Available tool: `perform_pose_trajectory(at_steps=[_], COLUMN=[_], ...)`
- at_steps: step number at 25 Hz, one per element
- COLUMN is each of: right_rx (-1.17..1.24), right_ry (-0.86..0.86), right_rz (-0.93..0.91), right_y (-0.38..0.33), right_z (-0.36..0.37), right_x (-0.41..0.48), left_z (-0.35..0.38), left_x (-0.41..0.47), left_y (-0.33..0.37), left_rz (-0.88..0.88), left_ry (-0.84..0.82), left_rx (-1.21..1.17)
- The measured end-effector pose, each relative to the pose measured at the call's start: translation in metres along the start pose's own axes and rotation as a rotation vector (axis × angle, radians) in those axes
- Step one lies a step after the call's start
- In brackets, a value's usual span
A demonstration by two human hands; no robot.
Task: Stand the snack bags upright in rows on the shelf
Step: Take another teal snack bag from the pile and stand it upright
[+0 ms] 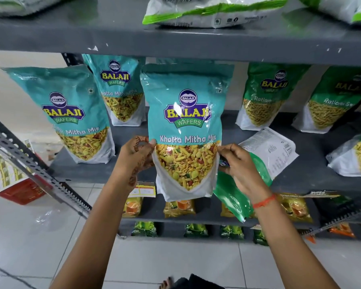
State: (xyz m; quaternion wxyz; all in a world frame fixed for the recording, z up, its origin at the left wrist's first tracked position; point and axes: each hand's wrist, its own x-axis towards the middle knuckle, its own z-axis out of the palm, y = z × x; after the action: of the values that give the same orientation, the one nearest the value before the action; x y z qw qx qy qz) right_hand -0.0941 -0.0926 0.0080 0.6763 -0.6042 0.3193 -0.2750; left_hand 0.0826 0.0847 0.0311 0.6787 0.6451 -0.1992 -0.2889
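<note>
The grey metal shelf (pixel 313 176) fills the view, its middle deck carrying the rows the task asks for. At 9 o'clock a teal Khatta Mitha Mix bag (pixel 71 113) stands upright at the front, with a second teal bag (pixel 121 88) behind it toward 11 o'clock, so that column already runs front to back. At 2 to 3 o'clock the green Ratlami Sev bags (pixel 263 97) stand in their own group, probably kept apart by flavour. At 4 o'clock one green bag (pixel 267 151) lies flat, back side up, overhanging the shelf edge; it looks not yet stood up.

At the centre, the held teal bag (pixel 186 130) hangs upright, label forward, in front of the shelf edge, its base below deck level. The left hand (pixel 136 157) pinches its left side seam and the right hand (pixel 236 163) pinches the right seam, both clamped on the bag about halfway down. Gripping both edges likely keeps the pouch square and its gusset free, so it can be lifted and seated flat beside the teal column
</note>
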Motion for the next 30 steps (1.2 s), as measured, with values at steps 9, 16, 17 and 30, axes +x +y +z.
perform_pose_trajectory(at_steps=[9,16,17,30], right_rx=[0.0,0.033,0.031,-0.603], right_ry=[0.028,0.08,0.082,0.353], right_rz=[-0.153,-0.187,-0.178,-0.914], right_y=[0.03,0.058,0.059,0.025], right_z=[0.06,0.089,0.089,0.049], right_x=[0.055,0.056,0.058,0.012], left_z=[-0.018,-0.029,-0.028,0.093], left_x=[0.054,0.069,0.068,-0.011], left_y=[-0.003,-0.027,-0.025,-0.077], left_rz=[0.058,0.111,0.109,0.771], left_ry=[0.251,0.334,0.343,0.032], left_rx=[0.083,0.163,0.19,0.603])
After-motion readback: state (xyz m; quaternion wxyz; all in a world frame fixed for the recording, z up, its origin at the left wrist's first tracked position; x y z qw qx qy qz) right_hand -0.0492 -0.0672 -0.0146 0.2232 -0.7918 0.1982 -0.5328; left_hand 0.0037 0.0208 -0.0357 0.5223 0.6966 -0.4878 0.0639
